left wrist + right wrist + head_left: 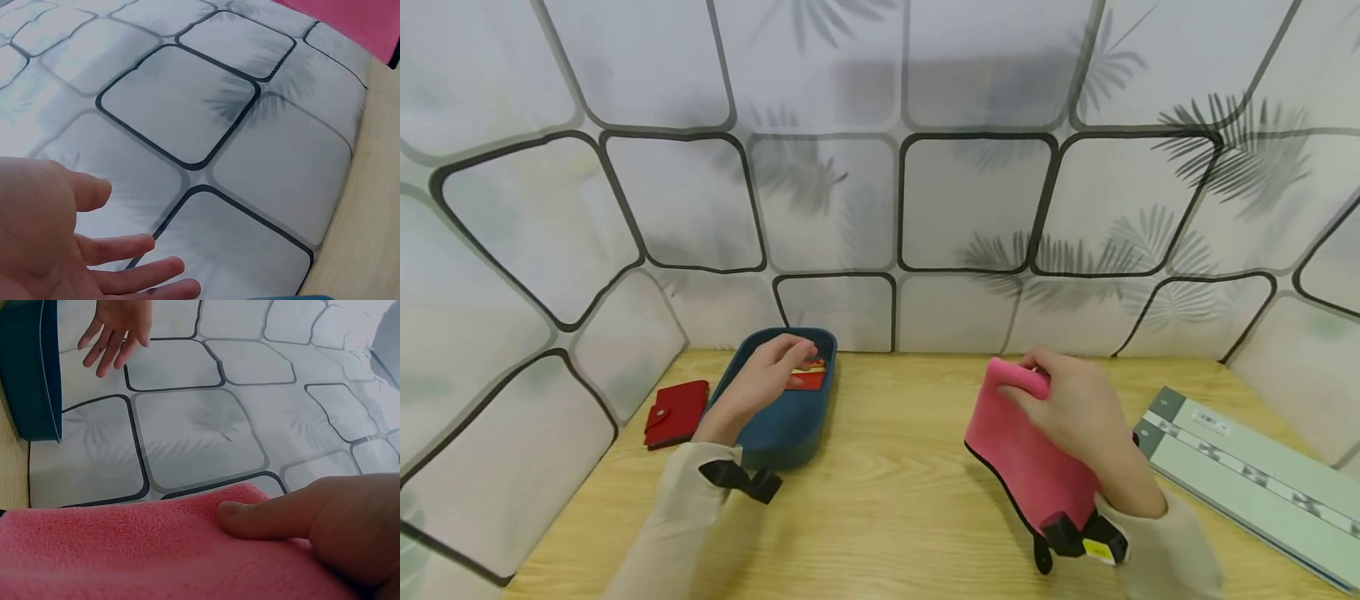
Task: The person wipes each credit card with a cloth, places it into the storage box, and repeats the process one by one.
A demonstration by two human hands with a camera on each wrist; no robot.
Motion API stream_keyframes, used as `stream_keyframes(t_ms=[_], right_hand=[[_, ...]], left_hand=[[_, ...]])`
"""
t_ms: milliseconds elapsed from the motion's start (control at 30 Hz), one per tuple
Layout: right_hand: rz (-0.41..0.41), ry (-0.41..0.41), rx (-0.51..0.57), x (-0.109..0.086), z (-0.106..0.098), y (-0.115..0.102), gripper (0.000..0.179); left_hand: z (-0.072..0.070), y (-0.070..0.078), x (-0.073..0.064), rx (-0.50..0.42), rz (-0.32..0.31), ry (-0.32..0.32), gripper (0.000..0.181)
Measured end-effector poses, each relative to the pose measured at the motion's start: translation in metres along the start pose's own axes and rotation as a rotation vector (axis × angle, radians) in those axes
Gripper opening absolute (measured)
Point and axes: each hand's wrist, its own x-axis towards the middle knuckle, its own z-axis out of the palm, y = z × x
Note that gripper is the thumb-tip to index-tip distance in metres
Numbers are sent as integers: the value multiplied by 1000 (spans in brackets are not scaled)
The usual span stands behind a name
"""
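Observation:
My right hand (1078, 408) grips the folded top edge of a pink cloth (1018, 458) with black edging and a small black loop at its lower corner. The cloth hangs above the table on the right side. In the right wrist view the thumb (269, 519) presses on its fuzzy surface. My left hand (771, 375) hovers over a dark blue tray (782, 429), fingers loosely bent and holding nothing. Spread fingers and a bare palm (37, 231) show in the left wrist view. Inside the tray lies a red and yellow flat item (807, 380), partly hidden by the left hand.
A red snap wallet (677, 412) lies left of the tray, close against it. Light green folders or books (1247, 483) with a patterned band lie at the right edge of the wooden table (887, 467). Patterned white sheeting (827, 200) stands behind and at both sides.

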Motion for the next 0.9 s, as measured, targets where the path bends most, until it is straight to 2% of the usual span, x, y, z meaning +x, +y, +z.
stream_keyframes(t_ms=[200,300,467,633,800,900], right_hand=[[-42,-24,38,1,-2,0,23],[-83,-68,104,-1,-4,-1,21],[-99,-223,323,-5,-9,-4,18],[-138,-393,515,-5,-8,8,12],[-226,-617,618,4,-1,33,3],[-208,-746,660,17,7,46,6]], left_hand=[[-1,1,-18,103,27,17,42],[-3,-2,-27,142,39,29,41],[-4,-9,-39,196,38,54,36],[-3,-6,-44,223,48,75,36],[-1,-2,-45,225,72,58,37],[0,-2,-43,230,112,31,39]])
